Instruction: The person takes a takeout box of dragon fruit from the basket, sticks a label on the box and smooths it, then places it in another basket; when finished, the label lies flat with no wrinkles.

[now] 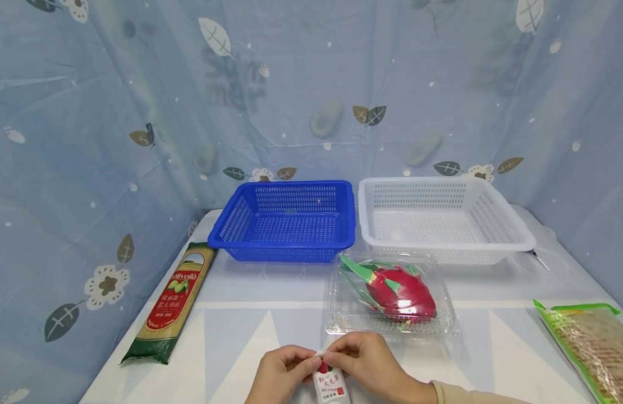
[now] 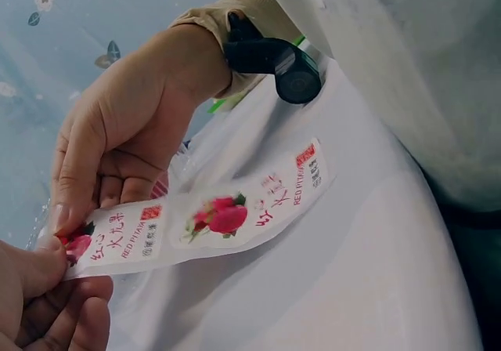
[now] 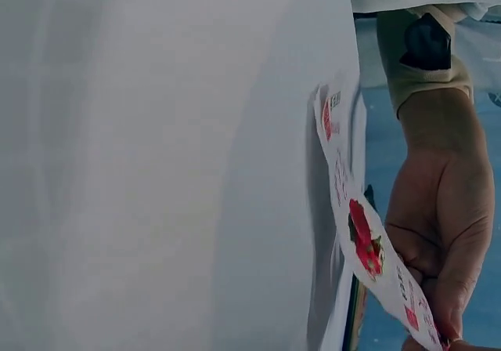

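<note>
Both hands pinch the top end of a white strip of dragon fruit stickers, printed with red fruit and lettering. My left hand has the strip's left corner between thumb and forefinger; my right hand has the right corner. In the left wrist view the sticker strip hangs toward the body, showing two labels. Just beyond the hands sits a clear plastic box, lid down, with a red dragon fruit with green tips inside. Whether a sticker is lifting off its backing is hidden by the fingertips.
A blue basket and a white basket stand side by side at the back. On the left lies a spaghetti pack; at the right edge, a green-edged bag. A thin pen-like object lies beside the white basket.
</note>
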Demonstrator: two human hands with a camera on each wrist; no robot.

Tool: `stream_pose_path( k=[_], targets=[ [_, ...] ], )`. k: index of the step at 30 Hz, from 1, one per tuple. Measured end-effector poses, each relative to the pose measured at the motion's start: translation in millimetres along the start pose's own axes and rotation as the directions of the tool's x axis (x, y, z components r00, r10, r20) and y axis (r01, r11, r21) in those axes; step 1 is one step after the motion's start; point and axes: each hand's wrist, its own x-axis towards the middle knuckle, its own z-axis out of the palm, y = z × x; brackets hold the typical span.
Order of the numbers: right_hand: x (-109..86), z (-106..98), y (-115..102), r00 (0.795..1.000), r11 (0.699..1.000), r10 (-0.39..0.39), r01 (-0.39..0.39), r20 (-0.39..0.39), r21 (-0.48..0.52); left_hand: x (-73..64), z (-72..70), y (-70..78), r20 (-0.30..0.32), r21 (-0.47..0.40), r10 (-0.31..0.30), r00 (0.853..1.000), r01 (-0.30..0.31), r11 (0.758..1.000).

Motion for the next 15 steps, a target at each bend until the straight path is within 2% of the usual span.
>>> stream_pose_path(
  k=[6,9,12,15],
  targets=[
    [-2.2,-3.1,2.4,0.998,0.999,0.003,-0.006,0.057,0.044,-0.7,0.9,-2.3,0.029,0.057,0.055,0.998,-0.057,0.997],
    [-2.3,-4.0,2.3,0.997,0.996,0.006,-0.013,0.082,0.088,-0.6,-0.8,-1.4,0.065,0.009,0.068,0.996,-0.068,0.998],
    [-2.0,-4.8,2.1,0.995,0.992,0.002,-0.015,0.104,0.121,-0.6,-2.8,0.1,0.094,-0.063,0.057,0.994,-0.051,0.997],
    [-1.5,-5.4,2.4,0.993,0.99,-0.002,-0.015,0.12,0.143,-0.7,-3.6,0.9,0.088,-0.094,0.032,0.996,-0.024,0.995]
  ],
)
